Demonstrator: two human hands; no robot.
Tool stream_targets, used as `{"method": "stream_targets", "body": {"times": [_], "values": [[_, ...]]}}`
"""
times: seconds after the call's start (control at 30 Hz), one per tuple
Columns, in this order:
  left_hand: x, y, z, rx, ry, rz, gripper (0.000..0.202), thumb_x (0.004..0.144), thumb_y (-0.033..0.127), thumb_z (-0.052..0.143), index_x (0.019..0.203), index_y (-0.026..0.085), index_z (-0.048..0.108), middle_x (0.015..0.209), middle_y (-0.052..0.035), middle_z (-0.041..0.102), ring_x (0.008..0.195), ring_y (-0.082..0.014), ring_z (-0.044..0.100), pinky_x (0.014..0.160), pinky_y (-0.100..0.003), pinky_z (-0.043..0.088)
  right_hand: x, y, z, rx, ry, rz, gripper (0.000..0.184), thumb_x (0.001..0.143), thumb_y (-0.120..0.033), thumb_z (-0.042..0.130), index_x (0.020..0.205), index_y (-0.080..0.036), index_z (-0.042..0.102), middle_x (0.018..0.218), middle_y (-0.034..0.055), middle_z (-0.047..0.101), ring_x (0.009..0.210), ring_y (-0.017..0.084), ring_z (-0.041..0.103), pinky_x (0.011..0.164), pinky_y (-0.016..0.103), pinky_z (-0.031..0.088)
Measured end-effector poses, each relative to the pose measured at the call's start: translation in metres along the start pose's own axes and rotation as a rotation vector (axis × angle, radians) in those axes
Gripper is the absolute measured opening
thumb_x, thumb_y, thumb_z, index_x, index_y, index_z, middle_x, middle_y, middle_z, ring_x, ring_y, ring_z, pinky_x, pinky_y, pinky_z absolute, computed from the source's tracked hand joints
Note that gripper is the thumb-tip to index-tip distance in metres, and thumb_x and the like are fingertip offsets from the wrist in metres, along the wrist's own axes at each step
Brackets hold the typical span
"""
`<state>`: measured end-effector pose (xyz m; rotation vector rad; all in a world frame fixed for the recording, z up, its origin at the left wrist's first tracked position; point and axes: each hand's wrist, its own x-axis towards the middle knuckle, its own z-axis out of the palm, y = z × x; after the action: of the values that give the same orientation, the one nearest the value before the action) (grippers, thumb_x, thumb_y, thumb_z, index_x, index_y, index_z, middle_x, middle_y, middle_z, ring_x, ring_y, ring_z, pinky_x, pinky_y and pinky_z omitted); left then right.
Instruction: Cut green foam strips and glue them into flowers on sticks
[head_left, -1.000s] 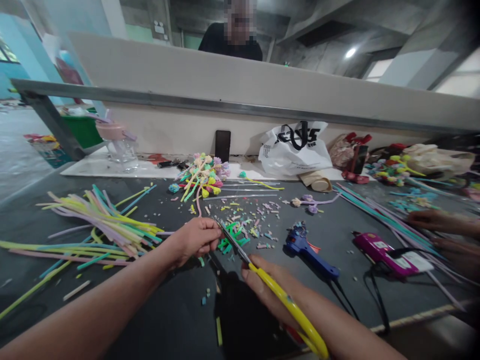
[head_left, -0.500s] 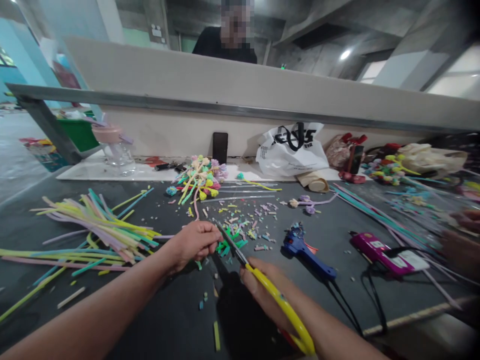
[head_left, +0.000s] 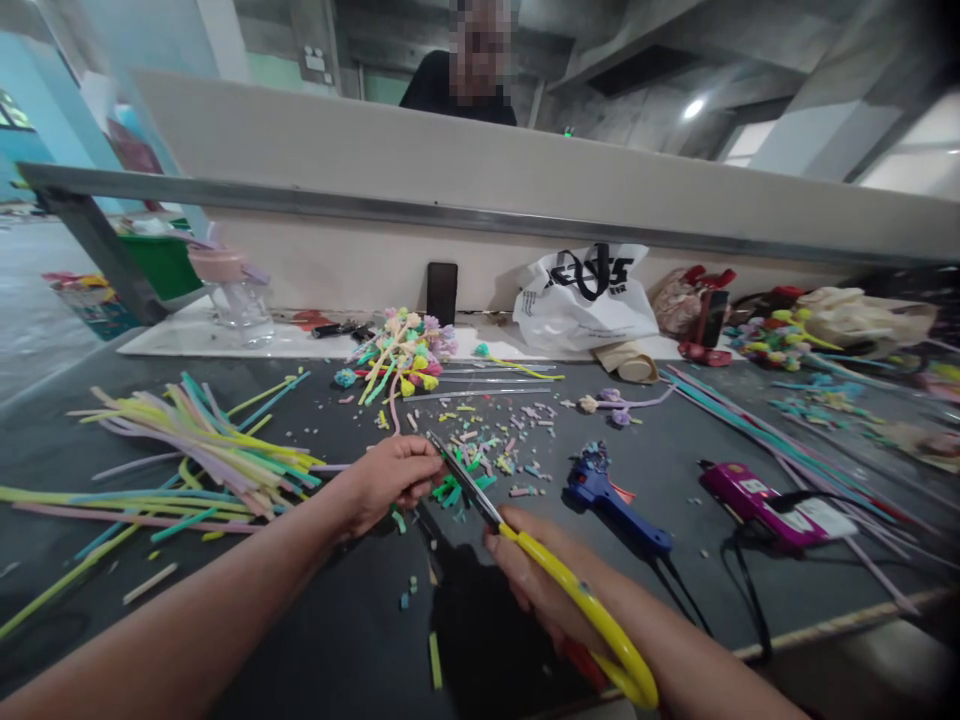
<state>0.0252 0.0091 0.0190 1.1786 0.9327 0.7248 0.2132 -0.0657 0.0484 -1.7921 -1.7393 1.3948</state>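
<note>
My right hand (head_left: 536, 570) is wrapped round scissors (head_left: 581, 590) with yellow and red handles. Their metal blades point up and left, with the tips beside the fingers of my left hand (head_left: 397, 472). That hand is closed in a pinch; what it holds is hidden. Just behind it, a pink fuzzy stem (head_left: 395, 413) runs toward a bunch of fuzzy flowers (head_left: 405, 350). Green cut pieces (head_left: 450, 488) lie under the blades, among many small pastel clippings (head_left: 517, 430).
Fuzzy stems (head_left: 217, 450) lie heaped at left. To the right are a blue glue gun (head_left: 619, 505), its cord, and a magenta device (head_left: 765, 505). Along the back stand a clear bottle (head_left: 240, 305), a phone (head_left: 442, 292) and a white bag (head_left: 585, 305). A person (head_left: 457, 85) is behind the partition.
The scissors and my right hand have shifted slightly, the handles lower and further right. My left hand stays pinched in nearly the same place. At the far right, another person's hand has drawn back.
</note>
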Motion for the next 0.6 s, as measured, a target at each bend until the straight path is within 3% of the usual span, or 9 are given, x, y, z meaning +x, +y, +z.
{"method": "stream_targets", "body": {"times": [0.17, 0.3, 0.6], "values": [[-0.0024, 0.0031, -0.0006, 0.006, 0.016, -0.025, 0.021, 0.072, 0.034, 0.057, 0.070, 0.013, 0.052, 0.059, 0.0026, 0.051, 0.039, -0.0013, 0.031, 0.037, -0.014, 0.018, 0.0006, 0.0044, -0.0034, -0.007, 0.012, 0.007, 0.024, 0.082, -0.042, 0.039, 0.085, -0.020, 0.045, 0.053, -0.0064, 0.047, 0.026, 0.005, 0.037, 0.024, 0.015, 0.029], [-0.0051, 0.0054, 0.0016, -0.017, 0.004, -0.026, 0.021, 0.073, 0.033, 0.057, 0.069, 0.014, 0.049, 0.056, 0.0040, 0.050, 0.036, -0.0006, 0.028, 0.036, -0.014, 0.016, -0.0012, 0.0055, -0.0077, -0.070, -0.006, -0.054, 0.023, 0.082, -0.036, 0.042, 0.095, -0.019, 0.049, 0.053, -0.0057, 0.049, 0.031, 0.006, 0.042, 0.031, 0.015, 0.032], [-0.0063, 0.0041, 0.0035, -0.016, -0.009, -0.005, 0.020, 0.075, 0.032, 0.055, 0.068, 0.014, 0.048, 0.052, 0.0050, 0.050, 0.033, 0.0000, 0.024, 0.034, -0.015, 0.015, -0.0015, -0.0037, -0.0035, -0.290, 0.067, -0.157, 0.013, 0.080, -0.027, 0.044, 0.084, -0.020, 0.054, 0.052, -0.0047, 0.050, 0.044, 0.009, 0.045, 0.045, 0.019, 0.034]]}}
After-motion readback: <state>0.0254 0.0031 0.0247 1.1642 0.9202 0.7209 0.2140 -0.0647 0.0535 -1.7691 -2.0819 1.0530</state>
